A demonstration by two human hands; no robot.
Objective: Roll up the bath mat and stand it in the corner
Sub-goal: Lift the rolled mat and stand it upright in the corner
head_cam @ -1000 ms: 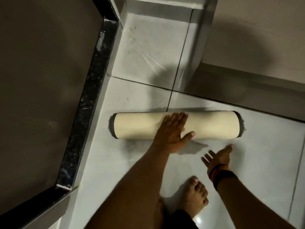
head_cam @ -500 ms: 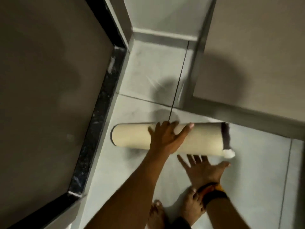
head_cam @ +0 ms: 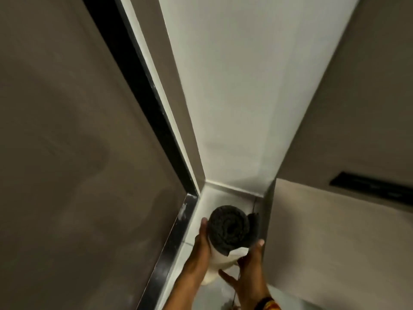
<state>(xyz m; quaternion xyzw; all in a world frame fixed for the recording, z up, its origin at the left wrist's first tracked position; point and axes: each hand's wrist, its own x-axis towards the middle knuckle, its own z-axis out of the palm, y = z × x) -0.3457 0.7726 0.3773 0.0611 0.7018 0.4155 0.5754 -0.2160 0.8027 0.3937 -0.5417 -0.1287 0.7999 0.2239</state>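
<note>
I hold the rolled bath mat [head_cam: 232,231] upright, its dark end toward me. My left hand [head_cam: 202,245] and right hand [head_cam: 250,265] clasp its pale sides. It stands near the corner [head_cam: 232,191].

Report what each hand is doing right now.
Left hand: closed around the rolled bath mat, gripping its left side.
Right hand: holding the same mat from the right.

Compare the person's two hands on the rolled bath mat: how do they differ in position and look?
The left hand presses the left side of the bath mat; the right hand wraps its right side, lower down. The right wrist wears an orange-and-black band; the left wrist is bare. Both hold the upended roll.
</note>
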